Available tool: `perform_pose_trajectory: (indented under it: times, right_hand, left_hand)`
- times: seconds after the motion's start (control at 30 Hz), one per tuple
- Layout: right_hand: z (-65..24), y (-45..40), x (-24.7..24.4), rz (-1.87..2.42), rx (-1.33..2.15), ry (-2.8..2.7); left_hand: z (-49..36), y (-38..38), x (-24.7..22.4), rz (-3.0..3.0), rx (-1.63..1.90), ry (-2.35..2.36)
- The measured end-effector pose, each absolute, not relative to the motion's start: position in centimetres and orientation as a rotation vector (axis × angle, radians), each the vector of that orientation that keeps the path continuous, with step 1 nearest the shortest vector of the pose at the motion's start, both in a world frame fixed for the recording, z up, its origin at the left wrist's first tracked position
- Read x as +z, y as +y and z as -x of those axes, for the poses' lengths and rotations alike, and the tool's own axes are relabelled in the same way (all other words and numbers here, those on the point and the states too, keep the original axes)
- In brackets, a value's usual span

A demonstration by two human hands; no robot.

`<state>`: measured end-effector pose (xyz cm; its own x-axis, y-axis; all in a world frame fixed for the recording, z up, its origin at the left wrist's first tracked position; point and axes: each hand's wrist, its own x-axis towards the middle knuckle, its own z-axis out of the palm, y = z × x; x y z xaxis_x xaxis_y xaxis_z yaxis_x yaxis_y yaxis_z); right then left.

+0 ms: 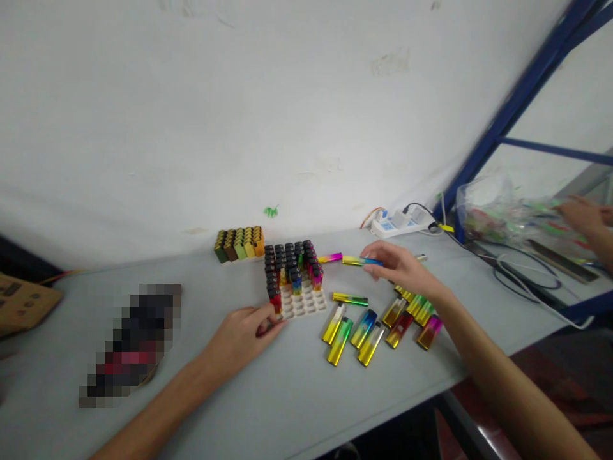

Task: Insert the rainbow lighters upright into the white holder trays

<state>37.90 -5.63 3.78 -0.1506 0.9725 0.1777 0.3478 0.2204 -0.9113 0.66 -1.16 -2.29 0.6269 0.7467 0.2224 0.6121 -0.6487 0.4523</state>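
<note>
A white tray (306, 303) stands on the grey table, its back and left slots filled with upright black-topped lighters (287, 255). My left hand (246, 335) is at the tray's front left corner, its fingers closed against the edge near a red lighter (274, 300). Behind the loose lighters, my right hand (395, 265) pinches the end of a yellow and blue lighter (357, 260). A yellow and pink lighter (330, 257) lies between it and the tray. Several metallic lighters (339, 342) lie scattered right of the tray.
Against the wall is a block of gold-topped lighters (239, 243). A white power strip (402, 222) with cables lies at the back right. A pixelated object (136, 345) and a cardboard box (29, 303) are at left. Another person's hand (582, 214) is beyond the blue frame (498, 134).
</note>
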Motion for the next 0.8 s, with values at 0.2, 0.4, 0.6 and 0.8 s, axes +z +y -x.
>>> perform_pose_trajectory:
  times: [0.2,0.4,0.6,0.8]
  right_hand:
    - [-34.5,-2.6,4.6,1.147,0.993,-1.465]
    - [-30.8,-1.7,4.1,0.889,1.313,-1.33]
    - [-28.2,-3.2,2.6,0.902,1.509,-1.203]
    - [-27.7,-3.4,2.1,1.066,1.329,-1.096]
  left_hand:
    - [-0.7,-1.1,-2.3,-2.525,0.558,1.085]
    - [-0.8,-1.4,-1.8,-2.52,0.536,1.094]
    - [-0.7,-1.4,-2.0,-2.534,0.513,1.074]
    - [-0.7,-1.4,-1.9,-2.538,0.519,1.087]
